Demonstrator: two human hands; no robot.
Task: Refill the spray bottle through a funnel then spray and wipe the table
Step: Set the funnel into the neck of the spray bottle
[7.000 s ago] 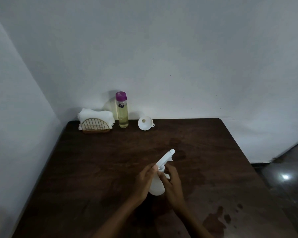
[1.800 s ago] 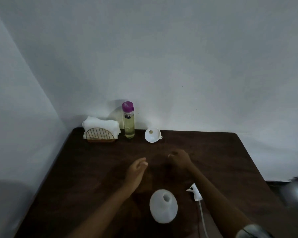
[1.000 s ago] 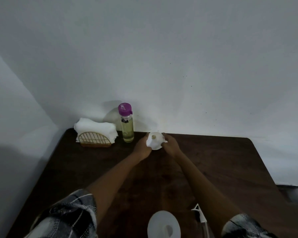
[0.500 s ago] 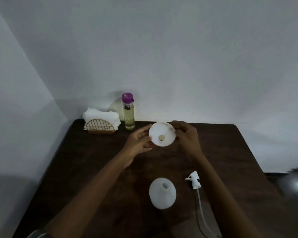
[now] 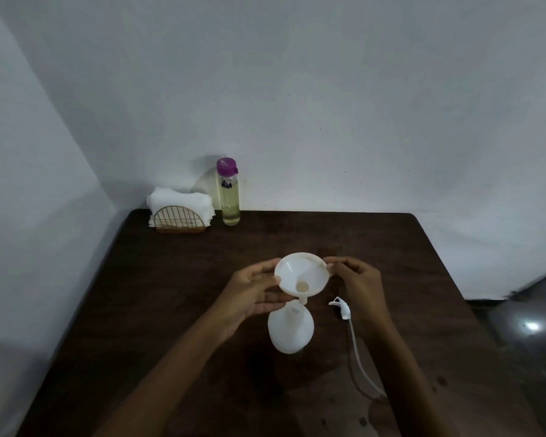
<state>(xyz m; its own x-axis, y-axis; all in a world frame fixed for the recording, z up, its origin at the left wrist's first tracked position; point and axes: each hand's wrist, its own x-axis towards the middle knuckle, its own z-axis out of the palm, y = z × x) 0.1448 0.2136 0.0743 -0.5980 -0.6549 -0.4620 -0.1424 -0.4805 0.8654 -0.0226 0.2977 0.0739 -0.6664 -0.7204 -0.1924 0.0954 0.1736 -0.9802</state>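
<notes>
While both hands hold it, the white funnel [image 5: 301, 275] sits just above the open neck of the spray bottle [image 5: 290, 334], mouth tipped toward the camera and short spout pointing down at the opening. Whether the spout tip has entered the neck cannot be told from this angle. The left hand [image 5: 252, 293] has its grip on the funnel's left rim, thumb on top and fingers stretched beneath the bowl. The right hand [image 5: 358, 285] has its grip closed on the small tab at the right rim, pinching it between thumb and forefinger.

The round white bottle stands upright near the middle of the dark wooden desk [image 5: 171, 294] with its top off. Just to its right lies the spray head [image 5: 342, 309], nozzle toward the funnel, its thin dip tube [image 5: 360, 357] trailing toward the near edge under the right forearm. Wet patches [image 5: 375, 414] darken the wood near that end of the tube.

At the far left corner, against the white wall [image 5: 328, 105], a clear bottle of yellowish liquid [image 5: 229, 200] with a purple cap stands upright, just beside a wire napkin holder [image 5: 180, 217] stuffed with white napkins.
</notes>
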